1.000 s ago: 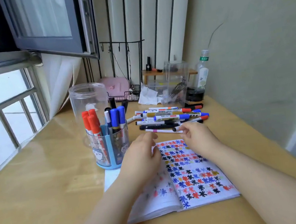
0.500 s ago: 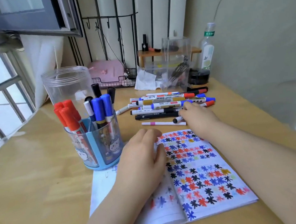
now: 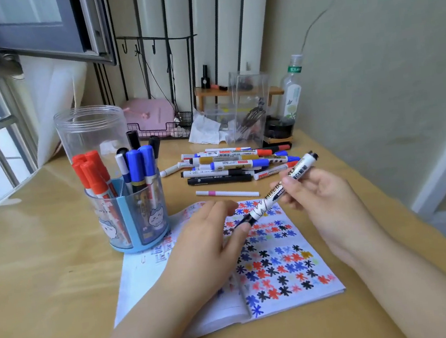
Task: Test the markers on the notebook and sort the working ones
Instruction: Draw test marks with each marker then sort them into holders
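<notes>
Black-and-white whiteboard marker [image 3: 281,189] held in the air over the far edge of the open notebook [image 3: 282,263], long axis slanting from 8 o'clock to 2 o'clock; black end cap pointing up toward 2 o'clock, dark lower end down toward 8 o'clock. Right hand [image 3: 319,198] gripping the barrel's upper half, fingers and thumb curled round it. Left hand [image 3: 210,235] lying on the notebook's left page, thumb and forefinger pinching the marker's lower end. Right page covered in red, blue, black and yellow star-shaped scribbles. At 12 o'clock from the notebook, a thin white pen with a pink band [image 3: 226,193] lying crosswise on the tabletop [image 3: 46,277]; beyond it, a loose pile of markers [image 3: 238,164], mostly lying left to right. At 10 o'clock, a blue divided pen holder [image 3: 135,223] with red-capped markers standing upright in the left compartment, blue- and black-capped ones in the right. Behind the holder, a clear plastic jar [image 3: 92,129].
</notes>
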`<state>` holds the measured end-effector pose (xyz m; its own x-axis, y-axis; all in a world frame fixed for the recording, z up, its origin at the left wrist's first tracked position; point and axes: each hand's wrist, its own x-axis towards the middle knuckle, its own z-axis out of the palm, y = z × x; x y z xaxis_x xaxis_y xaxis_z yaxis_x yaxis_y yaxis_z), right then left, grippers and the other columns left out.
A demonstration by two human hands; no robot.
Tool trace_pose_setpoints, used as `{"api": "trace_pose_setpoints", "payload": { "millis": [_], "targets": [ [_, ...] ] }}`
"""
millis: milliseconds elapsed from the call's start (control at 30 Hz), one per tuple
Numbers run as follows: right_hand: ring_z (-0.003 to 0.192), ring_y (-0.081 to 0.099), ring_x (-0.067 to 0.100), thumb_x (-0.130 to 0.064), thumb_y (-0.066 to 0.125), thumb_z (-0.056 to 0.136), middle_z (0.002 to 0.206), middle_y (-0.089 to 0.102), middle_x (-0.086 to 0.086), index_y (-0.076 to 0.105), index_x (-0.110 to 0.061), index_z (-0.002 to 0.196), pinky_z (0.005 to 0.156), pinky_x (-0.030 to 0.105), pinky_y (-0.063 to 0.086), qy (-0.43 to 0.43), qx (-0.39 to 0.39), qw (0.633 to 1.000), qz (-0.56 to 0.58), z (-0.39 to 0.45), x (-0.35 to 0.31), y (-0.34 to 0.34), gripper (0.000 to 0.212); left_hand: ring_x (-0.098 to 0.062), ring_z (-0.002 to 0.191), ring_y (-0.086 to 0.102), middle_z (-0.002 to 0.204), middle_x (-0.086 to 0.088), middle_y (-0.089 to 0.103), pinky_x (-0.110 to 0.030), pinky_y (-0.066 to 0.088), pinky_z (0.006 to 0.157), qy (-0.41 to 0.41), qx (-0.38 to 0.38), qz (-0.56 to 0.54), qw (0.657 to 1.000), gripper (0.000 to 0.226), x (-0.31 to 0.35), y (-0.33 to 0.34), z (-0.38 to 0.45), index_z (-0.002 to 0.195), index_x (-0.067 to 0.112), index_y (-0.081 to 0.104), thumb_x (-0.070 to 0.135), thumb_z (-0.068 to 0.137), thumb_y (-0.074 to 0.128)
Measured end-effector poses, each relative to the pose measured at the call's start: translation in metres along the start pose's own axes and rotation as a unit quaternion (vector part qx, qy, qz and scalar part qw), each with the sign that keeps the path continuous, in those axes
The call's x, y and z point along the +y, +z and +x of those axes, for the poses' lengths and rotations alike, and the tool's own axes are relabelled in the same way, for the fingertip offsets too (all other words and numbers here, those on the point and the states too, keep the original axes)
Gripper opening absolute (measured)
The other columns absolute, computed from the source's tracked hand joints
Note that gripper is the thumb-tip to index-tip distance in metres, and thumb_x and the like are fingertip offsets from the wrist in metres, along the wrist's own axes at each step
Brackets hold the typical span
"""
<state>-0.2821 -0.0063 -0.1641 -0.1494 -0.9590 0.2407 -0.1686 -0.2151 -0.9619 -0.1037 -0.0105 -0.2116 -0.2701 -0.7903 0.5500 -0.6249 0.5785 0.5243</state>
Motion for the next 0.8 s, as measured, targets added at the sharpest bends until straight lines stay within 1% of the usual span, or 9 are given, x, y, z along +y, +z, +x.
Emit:
{"api": "trace_pose_setpoints", "payload": {
  "millis": [133, 167, 233, 300, 400, 467, 533, 633, 800],
  "targets": [
    [0.059, 0.061, 0.006, -0.010, 0.056, 0.090, 0.064, 0.066, 0.003, 0.062, -0.007, 0.089, 0.064, 0.018, 0.053, 0.125, 0.008, 0.979, 0.163, -0.029, 0.001, -0.006, 0.007, -0.013, 0.077, 0.045, 0.085, 0.004, 0.053, -0.031, 0.034, 0.067, 0.031, -0.089, 0.013, 0.995, 0.018, 0.013, 0.002, -0.006, 0.095, 0.018, 0.051, 0.034, 0.096, 0.042],
    [0.057, 0.061, 0.006, -0.013, 0.057, 0.090, 0.062, 0.067, 0.001, 0.062, -0.005, 0.089, 0.061, 0.017, 0.053, 0.146, 0.005, 0.978, 0.147, -0.034, 0.001, -0.007, 0.009, -0.015, 0.073, 0.043, 0.080, 0.003, 0.049, -0.032, 0.032, 0.063, 0.035, -0.096, 0.019, 0.995, 0.018, 0.014, 0.003, -0.006, 0.088, 0.016, 0.048, 0.031, 0.097, 0.042],
    [0.048, 0.055, 0.005, -0.024, 0.059, 0.091, 0.058, 0.067, -0.001, 0.062, -0.007, 0.086, 0.050, 0.015, 0.047, 0.148, -0.001, 0.989, -0.016, -0.040, 0.008, -0.013, 0.018, -0.018, 0.071, 0.041, 0.077, 0.002, 0.047, -0.032, 0.029, 0.061, 0.031, -0.095, 0.027, 0.995, 0.020, 0.014, 0.003, -0.006, 0.084, 0.015, 0.044, 0.028, 0.097, 0.040],
    [0.046, 0.042, 0.005, -0.032, 0.063, 0.089, 0.051, 0.055, -0.007, 0.060, -0.013, 0.074, 0.047, 0.017, 0.034, 0.008, 0.042, 0.964, -0.262, -0.044, 0.018, -0.021, 0.025, -0.018, 0.071, 0.042, 0.077, 0.003, 0.046, -0.032, 0.030, 0.061, 0.022, -0.091, 0.030, 0.995, 0.021, 0.011, 0.001, -0.005, 0.083, 0.014, 0.044, 0.029, 0.097, 0.038],
    [0.075, 0.046, 0.008, -0.032, 0.061, 0.082, 0.078, 0.055, -0.010, 0.064, -0.019, 0.083, 0.067, 0.021, 0.034, -0.327, 0.053, 0.818, -0.470, -0.042, 0.022, -0.022, 0.013, -0.017, 0.072, 0.043, 0.078, 0.003, 0.046, -0.032, 0.031, 0.062, 0.037, -0.112, 0.037, 0.992, 0.022, 0.013, 0.001, -0.006, 0.084, 0.015, 0.043, 0.031, 0.097, 0.037],
    [0.088, 0.053, 0.017, -0.036, 0.050, 0.080, 0.093, 0.062, -0.003, 0.068, -0.017, 0.094, 0.079, 0.028, 0.038, -0.394, -0.020, 0.748, -0.534, -0.036, 0.029, -0.014, 0.029, -0.015, 0.072, 0.042, 0.077, 0.005, 0.044, -0.028, 0.029, 0.062, 0.055, -0.140, 0.034, 0.988, 0.019, 0.016, 0.004, -0.008, 0.083, 0.018, 0.040, 0.030, 0.098, 0.038],
    [0.076, 0.059, 0.019, -0.034, 0.043, 0.079, 0.080, 0.062, -0.003, 0.067, -0.017, 0.083, 0.069, 0.029, 0.047, -0.395, -0.061, 0.716, -0.572, -0.029, 0.035, -0.006, 0.030, -0.012, 0.073, 0.040, 0.079, 0.007, 0.045, -0.024, 0.026, 0.062, 0.064, -0.152, 0.029, 0.986, 0.016, 0.017, 0.006, -0.009, 0.084, 0.021, 0.040, 0.030, 0.098, 0.040],
    [0.064, 0.060, 0.017, -0.033, 0.040, 0.084, 0.069, 0.058, -0.005, 0.065, -0.017, 0.081, 0.049, 0.025, 0.047, -0.365, -0.087, 0.732, -0.569, -0.024, 0.050, -0.003, 0.030, -0.016, 0.080, 0.049, 0.089, 0.001, 0.055, -0.029, 0.036, 0.069, 0.054, -0.139, 0.028, 0.988, 0.027, 0.007, 0.005, -0.008, 0.094, 0.014, 0.050, 0.037, 0.098, 0.035],
    [0.075, 0.063, 0.018, -0.030, 0.035, 0.093, 0.085, 0.061, -0.001, 0.062, -0.015, 0.100, 0.057, 0.029, 0.054, -0.351, -0.119, 0.758, -0.536, -0.027, 0.059, -0.003, 0.032, -0.021, 0.081, 0.053, 0.090, -0.001, 0.057, -0.031, 0.037, 0.068, 0.080, -0.136, 0.054, 0.986, 0.038, 0.000, 0.015, -0.007, 0.093, 0.016, 0.050, 0.042, 0.088, 0.023]
  ]
}}
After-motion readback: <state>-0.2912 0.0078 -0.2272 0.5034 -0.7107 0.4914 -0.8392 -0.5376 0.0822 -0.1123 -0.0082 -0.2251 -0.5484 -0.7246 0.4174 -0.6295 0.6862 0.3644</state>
